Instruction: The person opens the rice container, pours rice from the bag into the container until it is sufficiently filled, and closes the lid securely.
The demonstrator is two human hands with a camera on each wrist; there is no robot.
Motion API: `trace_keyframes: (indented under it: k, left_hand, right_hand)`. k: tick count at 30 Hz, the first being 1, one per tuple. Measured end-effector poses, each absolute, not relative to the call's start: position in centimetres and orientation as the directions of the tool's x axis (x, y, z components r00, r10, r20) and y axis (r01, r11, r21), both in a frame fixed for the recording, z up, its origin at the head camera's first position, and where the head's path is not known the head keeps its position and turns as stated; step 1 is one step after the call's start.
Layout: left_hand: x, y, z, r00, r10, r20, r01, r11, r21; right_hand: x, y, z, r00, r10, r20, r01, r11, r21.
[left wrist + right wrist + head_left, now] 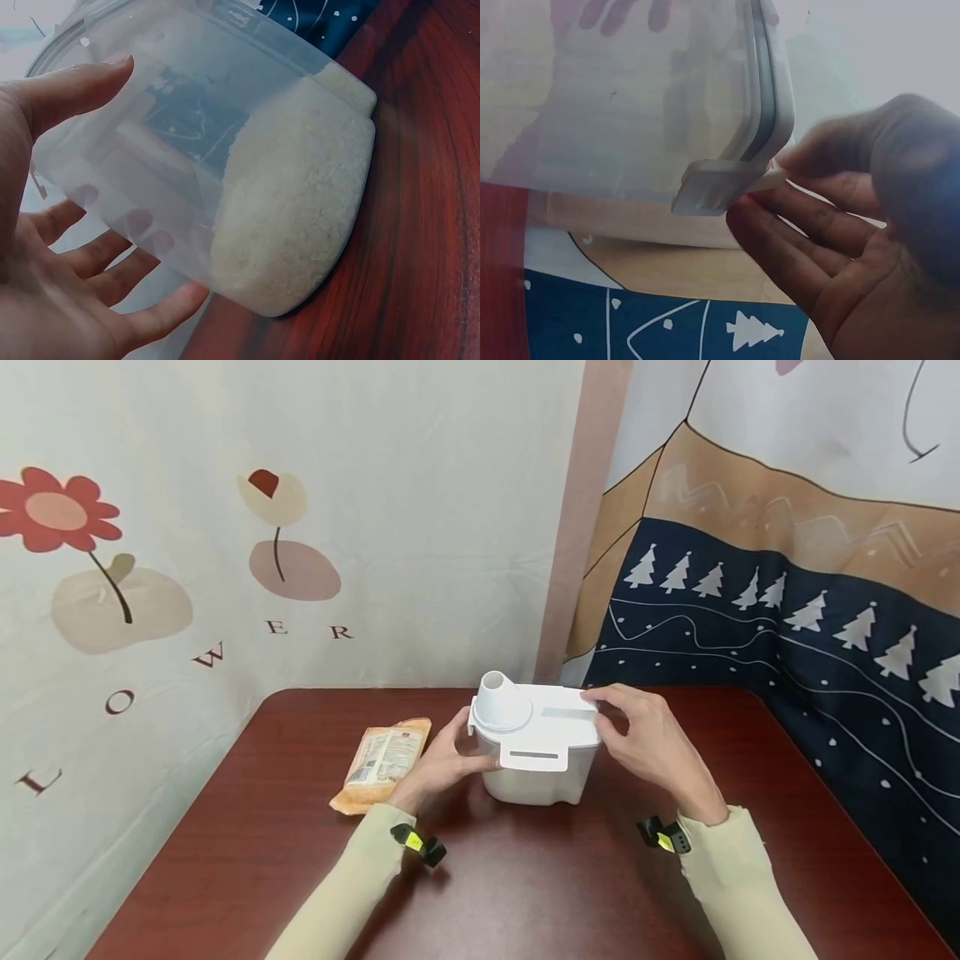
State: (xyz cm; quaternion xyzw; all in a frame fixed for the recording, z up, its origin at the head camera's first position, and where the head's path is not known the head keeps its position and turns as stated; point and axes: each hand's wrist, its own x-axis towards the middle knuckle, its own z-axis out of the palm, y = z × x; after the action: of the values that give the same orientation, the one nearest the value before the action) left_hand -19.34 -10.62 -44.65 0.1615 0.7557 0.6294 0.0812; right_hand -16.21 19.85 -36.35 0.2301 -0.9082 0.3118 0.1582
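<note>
A translucent rice container (528,785) with a white lid (573,727) stands upright on the table, white rice (292,187) filling its lower part in the left wrist view. On the lid's left side sits a white cone-shaped cup (495,703). My left hand (442,762) grips the container's left end, thumb on the near wall and fingers round the far side. At the lid's right end, my right hand (651,739) pinches a small white side latch (716,191) between thumb and fingers. The front latch (534,762) sticks outward from the lid.
An orange-edged food packet (384,758) with a printed label lies left of the container, close beside my left hand. The dark red wooden table (585,893) ends at a printed curtain (420,527) at the back. Both wrists wear black straps.
</note>
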Motion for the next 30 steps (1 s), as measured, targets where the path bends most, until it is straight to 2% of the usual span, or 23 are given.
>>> trace_keyframes:
  k: [9, 22, 30]
  left_hand:
    - [-19.6, -10.6, -44.6, -0.932, 0.354, 0.082, 0.142, 0.148, 0.979]
    - [-19.7, -10.7, -45.0, -0.93, 0.36, 0.076, 0.134, 0.137, 0.982]
    - [-19.5, -10.7, -44.9, -0.929, 0.363, 0.064, 0.12, 0.132, 0.984]
  right_hand:
    - [-15.5, 19.6, -35.9, -0.832, -0.351, 0.43, -0.54, 0.689, -0.483]
    - [-14.5, 18.3, -35.6, -0.725, -0.476, 0.498, -0.678, 0.617, -0.399]
    - [-13.6, 17.1, -35.7, -0.682, -0.555, 0.476, -0.727, 0.579, -0.368]
